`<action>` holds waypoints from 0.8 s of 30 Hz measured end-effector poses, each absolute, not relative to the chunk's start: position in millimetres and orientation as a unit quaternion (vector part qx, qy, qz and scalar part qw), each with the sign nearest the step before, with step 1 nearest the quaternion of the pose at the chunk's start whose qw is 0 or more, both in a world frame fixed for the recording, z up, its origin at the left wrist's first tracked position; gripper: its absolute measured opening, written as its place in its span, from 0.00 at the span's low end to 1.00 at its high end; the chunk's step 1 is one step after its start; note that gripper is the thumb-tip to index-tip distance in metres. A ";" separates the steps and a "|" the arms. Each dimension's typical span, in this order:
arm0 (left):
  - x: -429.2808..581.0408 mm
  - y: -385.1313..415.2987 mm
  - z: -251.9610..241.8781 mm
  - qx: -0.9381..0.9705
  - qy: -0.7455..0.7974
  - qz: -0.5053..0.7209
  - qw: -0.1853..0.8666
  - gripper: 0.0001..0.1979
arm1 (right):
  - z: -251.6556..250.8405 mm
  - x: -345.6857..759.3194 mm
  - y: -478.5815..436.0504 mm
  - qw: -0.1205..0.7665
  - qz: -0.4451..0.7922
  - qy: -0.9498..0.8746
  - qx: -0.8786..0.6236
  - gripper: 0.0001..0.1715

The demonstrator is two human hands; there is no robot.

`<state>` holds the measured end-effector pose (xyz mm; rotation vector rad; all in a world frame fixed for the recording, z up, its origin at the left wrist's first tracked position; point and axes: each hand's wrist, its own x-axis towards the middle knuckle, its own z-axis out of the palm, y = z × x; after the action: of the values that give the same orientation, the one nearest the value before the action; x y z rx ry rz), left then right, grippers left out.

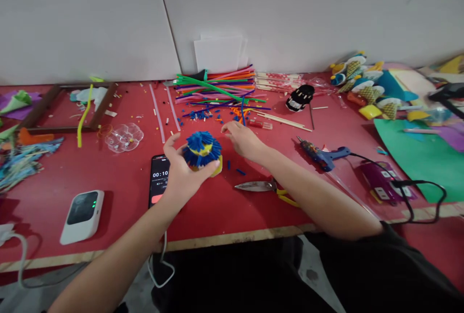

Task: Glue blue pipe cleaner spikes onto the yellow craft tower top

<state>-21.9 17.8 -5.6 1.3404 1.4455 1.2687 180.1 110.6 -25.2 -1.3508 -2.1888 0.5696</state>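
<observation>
A small craft model (pixel 203 151), with a layered roof of short blue strips, a yellow band and a yellow lower part, is held upright in my left hand (pixel 183 168). My left thumb and fingers wrap around its sides. Just right of the model, my right hand (pixel 243 141) has its fingertips drawn together, apart from the model; whatever they pinch is too small to make out. A bent dark blue stick (pixel 242 112) rises behind the right hand, and I cannot tell if the hand touches it. Short blue pieces (pixel 240 171) lie below the hands.
Scissors (pixel 257 186), a glue gun (pixel 321 154) and a purple power strip (pixel 384 182) lie right. A phone (pixel 155 177) and white device (pixel 82 216) are left. Behind are colourful sticks (pixel 217 85), blue scraps (pixel 199 114) and a black-and-white craft piece (pixel 300 98).
</observation>
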 end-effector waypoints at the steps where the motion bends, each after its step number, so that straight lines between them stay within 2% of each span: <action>1: -23.4 20.3 -0.6 0.508 0.560 0.522 0.396 0.50 | -25.7 181.2 109.9 0.237 0.207 -0.810 -0.495 0.15; 4: -33.8 29.0 25.8 0.462 0.505 0.608 0.402 0.44 | -24.3 186.7 108.3 0.196 0.197 -0.818 -0.504 0.16; 7: -50.9 34.8 64.1 0.451 0.428 0.682 0.386 0.34 | -21.0 193.1 107.2 0.157 0.185 -0.817 -0.523 0.13; 10: -66.3 33.9 97.1 0.485 0.412 0.681 0.362 0.19 | -19.7 196.0 106.2 0.129 0.173 -0.821 -0.529 0.14; 12: -71.4 30.7 108.1 0.507 0.402 0.665 0.373 0.21 | -19.5 195.7 105.5 0.118 0.165 -0.832 -0.517 0.16; 15: -69.1 25.4 107.3 0.482 0.407 0.643 0.435 0.30 | -16.2 195.3 104.2 0.111 0.154 -0.860 -0.474 0.29; 17: -62.9 23.1 98.8 0.436 0.415 0.626 0.496 0.31 | -10.5 196.7 102.5 0.108 0.148 -0.876 -0.446 0.34; 19: -55.5 22.3 87.4 0.386 0.409 0.610 0.558 0.30 | -3.3 199.1 99.4 0.099 0.150 -0.890 -0.419 0.31; 24: -38.6 22.8 60.3 0.295 0.382 0.568 0.667 0.28 | 4.7 200.5 83.9 0.062 0.187 -0.918 -0.345 0.12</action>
<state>-38.6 22.8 60.3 0.6654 0.8624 1.2820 200.5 83.9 4.7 -1.0434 -2.7737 0.5656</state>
